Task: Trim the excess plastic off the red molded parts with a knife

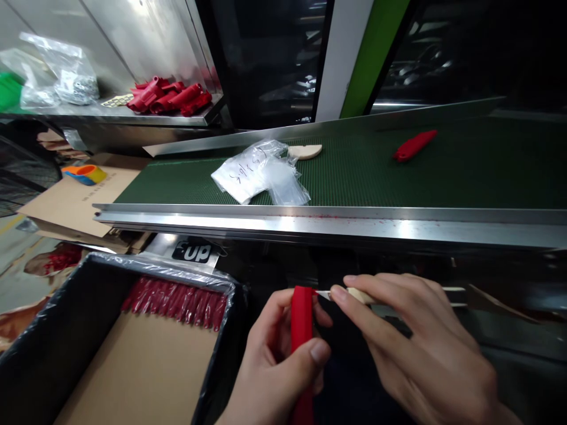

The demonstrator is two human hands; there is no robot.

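My left hand [279,360] is wrapped round a long red plastic part [302,316], held upright in front of me with its lower end running out of the picture. In my right hand [416,342] is a small knife [359,296] with a pale handle, pinched between thumb and fingers. Its short blade [324,293] points left, and the tip meets the right side of the red part near its top. A tiny red bit shows at that tip. Both hands are in front of the conveyor's near edge.
On the green conveyor belt [354,183] lie plastic bags [257,174], a pale half-round piece [305,151] and another red part [415,146]. A lined bin [95,260] at lower left holds wrapped red parts [177,301]. More red parts [170,96] are piled on a metal shelf [177,120].
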